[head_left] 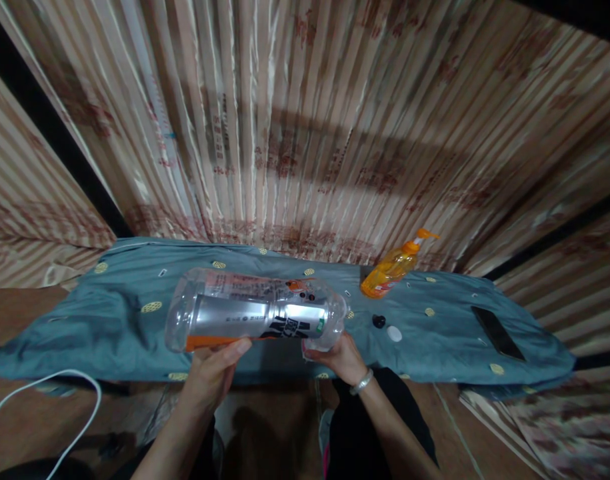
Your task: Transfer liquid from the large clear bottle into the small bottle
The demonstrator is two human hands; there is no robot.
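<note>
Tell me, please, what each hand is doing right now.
Left hand: holding the large bottle along its side.
Right hand: holding it at the neck end.

Glossy clear plastic bottle [257, 310] on matt cloth [119, 337].

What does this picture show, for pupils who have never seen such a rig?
There is no robot: these are a person's bare hands. The one picture comes from a camera worn on the head, looking forward and down. The left hand supports a large clear bottle, lying sideways in the air; the right hand is at its neck end. On the teal cloth are an orange pump bottle, a small black item, a white disc and a dark slab, perhaps a phone.
</note>
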